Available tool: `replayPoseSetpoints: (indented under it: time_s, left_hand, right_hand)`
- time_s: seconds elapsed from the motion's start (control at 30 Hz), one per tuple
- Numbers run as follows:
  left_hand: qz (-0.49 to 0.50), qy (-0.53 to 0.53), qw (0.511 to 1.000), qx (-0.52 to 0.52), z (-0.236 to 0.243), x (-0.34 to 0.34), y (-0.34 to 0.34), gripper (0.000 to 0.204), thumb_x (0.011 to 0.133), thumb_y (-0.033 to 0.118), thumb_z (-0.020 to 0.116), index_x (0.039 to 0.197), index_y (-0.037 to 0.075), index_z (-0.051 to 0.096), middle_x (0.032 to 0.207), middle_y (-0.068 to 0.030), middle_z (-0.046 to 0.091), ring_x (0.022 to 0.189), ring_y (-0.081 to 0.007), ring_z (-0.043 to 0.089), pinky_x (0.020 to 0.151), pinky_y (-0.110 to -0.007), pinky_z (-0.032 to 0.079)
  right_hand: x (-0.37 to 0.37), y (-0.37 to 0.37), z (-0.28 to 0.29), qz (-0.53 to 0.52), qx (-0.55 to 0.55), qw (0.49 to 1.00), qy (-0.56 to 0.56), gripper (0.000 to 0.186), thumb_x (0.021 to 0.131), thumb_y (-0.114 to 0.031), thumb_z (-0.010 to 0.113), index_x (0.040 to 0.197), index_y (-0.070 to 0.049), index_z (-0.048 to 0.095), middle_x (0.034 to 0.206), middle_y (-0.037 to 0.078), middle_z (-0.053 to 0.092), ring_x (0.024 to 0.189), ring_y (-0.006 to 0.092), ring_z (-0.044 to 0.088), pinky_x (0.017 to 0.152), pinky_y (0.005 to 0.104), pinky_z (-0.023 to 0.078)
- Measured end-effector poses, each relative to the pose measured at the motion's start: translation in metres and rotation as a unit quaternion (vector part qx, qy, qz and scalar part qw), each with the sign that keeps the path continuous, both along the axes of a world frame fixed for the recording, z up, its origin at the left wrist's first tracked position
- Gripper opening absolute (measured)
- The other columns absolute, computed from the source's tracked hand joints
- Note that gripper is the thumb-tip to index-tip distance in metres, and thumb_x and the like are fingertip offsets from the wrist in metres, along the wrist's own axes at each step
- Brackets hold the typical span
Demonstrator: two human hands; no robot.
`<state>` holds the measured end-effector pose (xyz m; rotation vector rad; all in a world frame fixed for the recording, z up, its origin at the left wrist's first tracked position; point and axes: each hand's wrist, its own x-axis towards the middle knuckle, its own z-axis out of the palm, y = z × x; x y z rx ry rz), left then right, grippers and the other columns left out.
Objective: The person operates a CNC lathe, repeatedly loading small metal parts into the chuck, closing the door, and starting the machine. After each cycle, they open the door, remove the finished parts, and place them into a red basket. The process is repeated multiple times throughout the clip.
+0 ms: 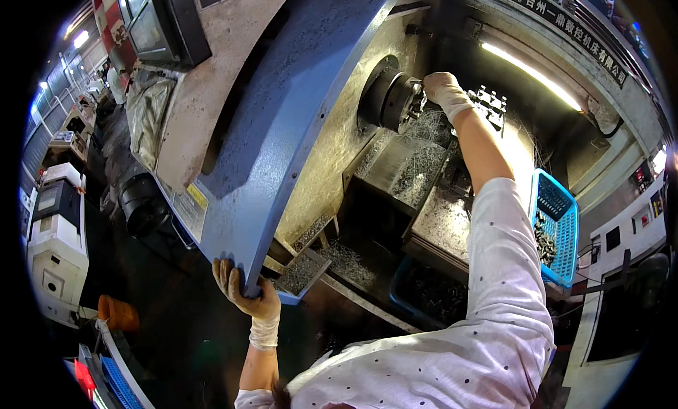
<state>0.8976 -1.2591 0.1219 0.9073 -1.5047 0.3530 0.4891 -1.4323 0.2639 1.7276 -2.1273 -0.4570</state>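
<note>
My gloved left hand (248, 296) is curled round the lower edge of the lathe's blue sliding door (275, 140). Inside the machine, my gloved right hand (443, 90) reaches to the front of the dark round chuck (392, 98), its fingers drawn together at the jaws. Whatever those fingers pinch is too small and hidden to make out. Right of that hand stands a tool holder block (489, 105) with several bolts. Metal shavings (420, 165) cover the slide below the chuck.
A blue plastic basket (565, 229) with small metal parts hangs at the right. Lower down sits a dark bin (417, 296) of parts. A lit tube lamp (533, 75) crosses the cabinet. Other machines (60, 239) and an orange bucket (119, 313) stand at the left.
</note>
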Motion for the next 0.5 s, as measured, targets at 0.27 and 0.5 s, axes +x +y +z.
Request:
replayPoseSetpoints:
  time_s: [0.27,0.5]
  left_hand:
    - [0.007,0.025,0.999,0.045,-0.001,0.008,0.005,0.046,0.055,-0.007,0.042,0.099,0.004,0.034,0.105,-0.0153,0.038,0.102,-0.0357,0.032,0.086,-0.044,0.022]
    - [-0.017,0.008,0.999,0.026,-0.003,0.008,0.006,0.047,0.054,-0.006,0.040,0.099,0.004,0.034,0.105,-0.0150,0.038,0.102,-0.0363,0.032,0.085,-0.046,0.022]
  right_hand:
    - [0.041,0.019,-0.040,0.156,-0.243,0.957,-0.020,0.029,0.075,-0.027,0.035,0.080,-0.004,0.052,0.078,0.012,0.054,0.074,0.0254,0.051,0.066,0.0316,0.041]
    - [0.006,-0.009,-0.037,0.072,-0.183,0.980,-0.044,0.020,0.072,-0.015,0.039,0.081,-0.006,0.055,0.081,0.011,0.055,0.077,0.0225,0.053,0.063,0.0310,0.043]
